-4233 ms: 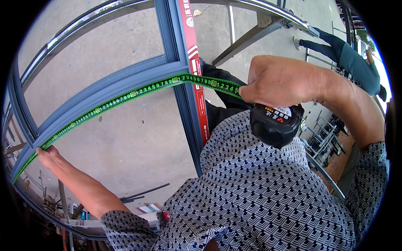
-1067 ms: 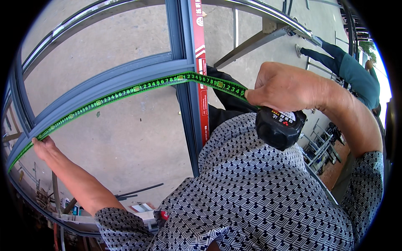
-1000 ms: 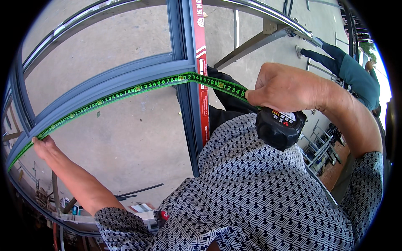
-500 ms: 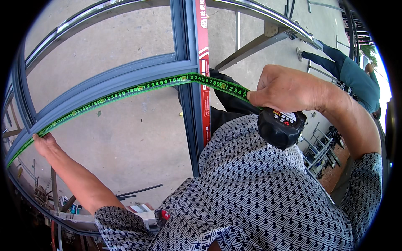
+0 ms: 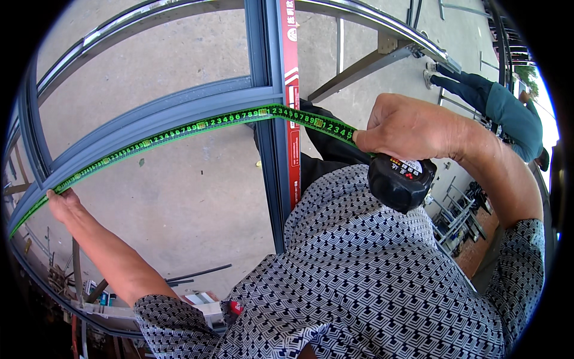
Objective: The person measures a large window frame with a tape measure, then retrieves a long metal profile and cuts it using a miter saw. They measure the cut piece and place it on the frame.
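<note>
Moved slightly since earlier: far person point(image 5: 508, 110). Pinching green tape point(image 5: 203, 125) with left hand point(image 5: 64, 205), on grey frame point(image 5: 179, 109). Squeezing black case point(image 5: 399, 184) and tape in right hand point(image 5: 412, 125), past red strip point(image 5: 290, 60). Stretching tape along frame, between hands; most likely measuring. Next, probably best to keep still and read numbers.

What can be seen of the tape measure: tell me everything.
The tape measure has a rounded, black, plastic-looking case with a pale label. Its green-edged blade, dark with bright markings, is drawn out along the grey frame, bending near the upright. The right hand grips the case and touches the blade; the left hand pinches the blade farther out.
</note>
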Demonstrator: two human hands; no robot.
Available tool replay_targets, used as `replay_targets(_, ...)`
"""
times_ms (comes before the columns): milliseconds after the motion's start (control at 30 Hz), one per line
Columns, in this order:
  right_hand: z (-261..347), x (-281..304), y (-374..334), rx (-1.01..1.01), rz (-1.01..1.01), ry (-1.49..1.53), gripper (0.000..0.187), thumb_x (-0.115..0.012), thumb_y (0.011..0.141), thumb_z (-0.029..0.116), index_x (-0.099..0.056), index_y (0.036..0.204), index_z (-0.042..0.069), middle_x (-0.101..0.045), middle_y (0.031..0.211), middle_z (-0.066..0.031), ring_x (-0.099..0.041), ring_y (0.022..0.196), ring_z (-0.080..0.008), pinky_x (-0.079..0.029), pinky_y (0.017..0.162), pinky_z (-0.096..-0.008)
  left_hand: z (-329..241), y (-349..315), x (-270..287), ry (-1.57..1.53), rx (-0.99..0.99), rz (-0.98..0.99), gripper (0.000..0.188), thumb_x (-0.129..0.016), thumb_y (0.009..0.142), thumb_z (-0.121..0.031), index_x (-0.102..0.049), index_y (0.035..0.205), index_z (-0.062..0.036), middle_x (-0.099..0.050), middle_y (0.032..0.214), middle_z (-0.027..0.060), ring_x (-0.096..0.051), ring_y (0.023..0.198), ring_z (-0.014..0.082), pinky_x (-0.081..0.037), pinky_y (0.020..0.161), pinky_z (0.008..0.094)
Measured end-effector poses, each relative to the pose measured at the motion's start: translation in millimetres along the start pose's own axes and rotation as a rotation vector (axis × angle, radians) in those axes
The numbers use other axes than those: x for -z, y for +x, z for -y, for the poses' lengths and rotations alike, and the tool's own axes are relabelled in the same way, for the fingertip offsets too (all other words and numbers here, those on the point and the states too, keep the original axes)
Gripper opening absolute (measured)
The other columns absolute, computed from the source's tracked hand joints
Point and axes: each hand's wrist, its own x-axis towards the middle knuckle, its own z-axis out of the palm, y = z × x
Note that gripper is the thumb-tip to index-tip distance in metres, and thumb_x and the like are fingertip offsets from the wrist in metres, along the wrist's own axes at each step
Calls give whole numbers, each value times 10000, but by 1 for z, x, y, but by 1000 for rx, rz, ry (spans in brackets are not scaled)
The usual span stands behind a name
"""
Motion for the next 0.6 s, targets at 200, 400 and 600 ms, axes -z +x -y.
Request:
replay_targets(200, -10, -4, 5, 49, -6, 27, 407, -517, 908, 249, -670, 795, -110, -655, 749, -233, -643, 663, -280, -526, 673, -385, 1, 5, 4, 3, -13, 22, 354, -347, 1066, -132, -465, 1300, 105, -573, 1272, 247, -617, 1129, 365, -562, 975, 474)
replay_targets(400, -8, -4, 4, -53, -2, 80, 403, -519, 911, 259, -678, 809, -97, -655, 759, -233, -644, 673, -285, -525, 690, -395, 2, 2, 2, 9, -8, 38, 349, -362, 1068, -154, -484, 1276, 98, -596, 1237, 234, -631, 1100, 343, -572, 950, 453)
replay_targets(600, -10, -5, 6, -5, 6, 11, 373, -511, 932, 266, -702, 869, -48, -654, 784, -222, -654, 715, -287, -523, 713, -391, 4, 10, 5, 10, 11, 13, 357, -348, 1070, -152, -484, 1260, 118, -610, 1218, 242, -645, 1081, 355, -585, 937, 458)
